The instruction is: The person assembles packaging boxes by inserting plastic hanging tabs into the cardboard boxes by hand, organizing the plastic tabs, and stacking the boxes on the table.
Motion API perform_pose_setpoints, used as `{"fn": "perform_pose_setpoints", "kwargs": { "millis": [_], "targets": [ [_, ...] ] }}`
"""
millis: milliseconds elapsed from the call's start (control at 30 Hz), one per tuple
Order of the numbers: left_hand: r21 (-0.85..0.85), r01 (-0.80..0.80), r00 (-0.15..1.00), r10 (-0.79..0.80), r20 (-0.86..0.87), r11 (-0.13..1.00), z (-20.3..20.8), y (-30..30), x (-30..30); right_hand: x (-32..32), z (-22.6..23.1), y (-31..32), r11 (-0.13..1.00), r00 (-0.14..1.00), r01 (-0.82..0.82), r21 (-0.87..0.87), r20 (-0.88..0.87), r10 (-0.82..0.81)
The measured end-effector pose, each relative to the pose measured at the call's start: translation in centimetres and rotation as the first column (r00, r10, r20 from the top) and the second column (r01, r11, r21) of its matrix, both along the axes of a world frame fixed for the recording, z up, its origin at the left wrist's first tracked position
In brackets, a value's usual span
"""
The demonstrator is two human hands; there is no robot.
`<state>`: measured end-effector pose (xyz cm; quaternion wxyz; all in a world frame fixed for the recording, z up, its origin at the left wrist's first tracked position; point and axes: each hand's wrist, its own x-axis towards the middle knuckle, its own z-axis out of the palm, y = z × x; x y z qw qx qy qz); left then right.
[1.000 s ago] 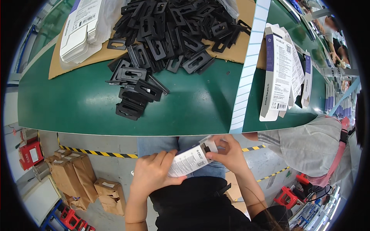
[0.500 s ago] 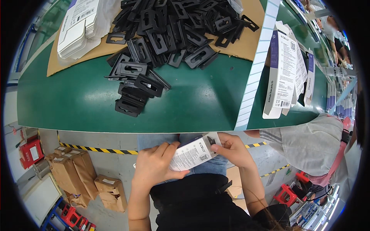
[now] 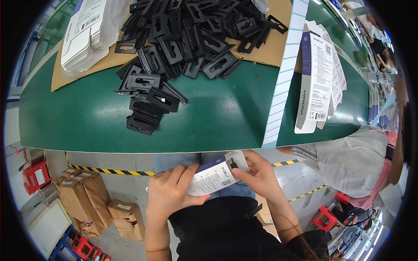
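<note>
White-and-purple carton (image 3: 211,180), gripped by left hand (image 3: 172,187) and right hand (image 3: 262,176), is open-ended, black insert (image 3: 234,164) apparently partway in; the insert pile (image 3: 163,27) lies unpacked.

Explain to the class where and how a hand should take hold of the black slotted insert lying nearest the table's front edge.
The black slotted insert is probably best pinched at its near edge, coming from the person's side of the green table. That edge faces the person and is exposed, while neighbouring inserts crowd its far side. Its thin, flat shape suits a pinch.
</note>
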<state>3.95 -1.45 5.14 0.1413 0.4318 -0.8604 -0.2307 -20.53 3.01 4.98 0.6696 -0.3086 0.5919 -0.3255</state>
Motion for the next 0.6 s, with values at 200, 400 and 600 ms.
{"fn": "perform_pose_setpoints", "kwargs": {
  "millis": [200,400,600],
  "targets": [
    [0.0,0.0,0.999,0.0,0.037,1.0,-0.1,0.8,-0.1,-0.1,-1.1,-0.1,0.999,0.998,-0.035,0.033,0.05,0.033],
    [0.015,-0.026,1.0,0.026,-0.01,1.0,-0.5,0.8,-0.4,0.0,-0.5,-0.2,1.0,0.999,-0.027,0.012,0.033,0.027],
    [0.046,-0.05,0.998,0.048,0.043,0.998,-0.1,0.9,-0.9,0.7,-1.2,-0.2,0.997,0.982,-0.034,-0.07,-0.187,0.02]
  ]
}}
